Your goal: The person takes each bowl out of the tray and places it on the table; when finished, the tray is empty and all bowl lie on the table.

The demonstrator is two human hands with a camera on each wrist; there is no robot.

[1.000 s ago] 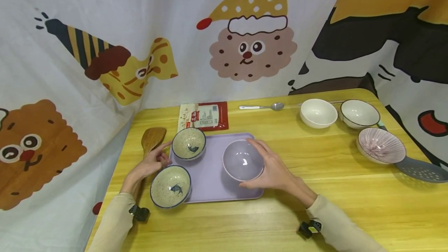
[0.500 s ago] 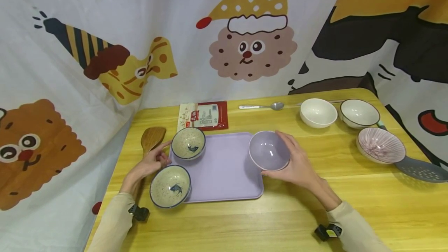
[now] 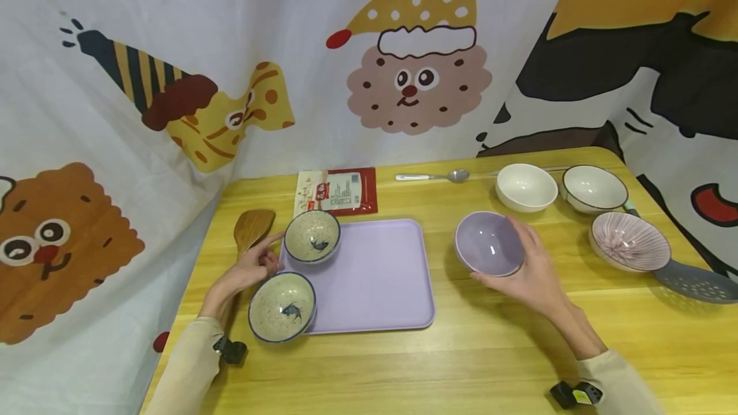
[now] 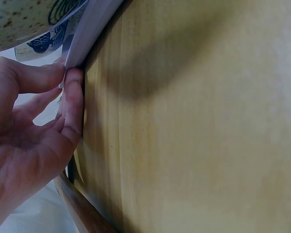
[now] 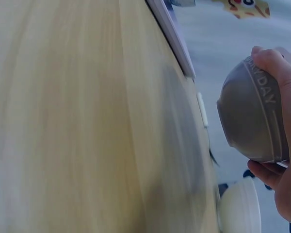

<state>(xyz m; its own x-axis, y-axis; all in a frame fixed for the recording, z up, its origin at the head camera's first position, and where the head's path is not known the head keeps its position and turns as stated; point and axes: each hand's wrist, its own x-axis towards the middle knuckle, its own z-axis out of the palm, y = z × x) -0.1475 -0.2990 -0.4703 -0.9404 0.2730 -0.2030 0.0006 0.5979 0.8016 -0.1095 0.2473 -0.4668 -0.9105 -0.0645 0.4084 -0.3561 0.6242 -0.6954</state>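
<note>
My right hand [image 3: 533,271] grips a purple bowl [image 3: 489,245] by its side, thumb near the front and fingers round the far side. In the right wrist view the bowl [image 5: 252,114], with raised lettering below its rim, hangs above the wood surface. My left hand [image 3: 252,269] pinches the left edge of the light purple tray [image 3: 369,280]; the left wrist view has the thumb and a finger [image 4: 73,99] on either side of that edge. Two speckled bowls with blue fish, one upper [image 3: 312,237] and one lower [image 3: 282,307], stand at the tray's left end.
A wooden spatula [image 3: 252,229] lies left of the tray. Behind it are a red-and-white packet [image 3: 340,191] and a spoon [image 3: 432,177]. To the right stand a white bowl [image 3: 526,187], a dark-rimmed bowl [image 3: 595,189] and a striped bowl [image 3: 630,241] by a grey slotted turner [image 3: 697,282].
My right hand has carried the purple bowl rightward, from over the tray to over the table on its right. The left hand has stayed at the tray's edge.
</note>
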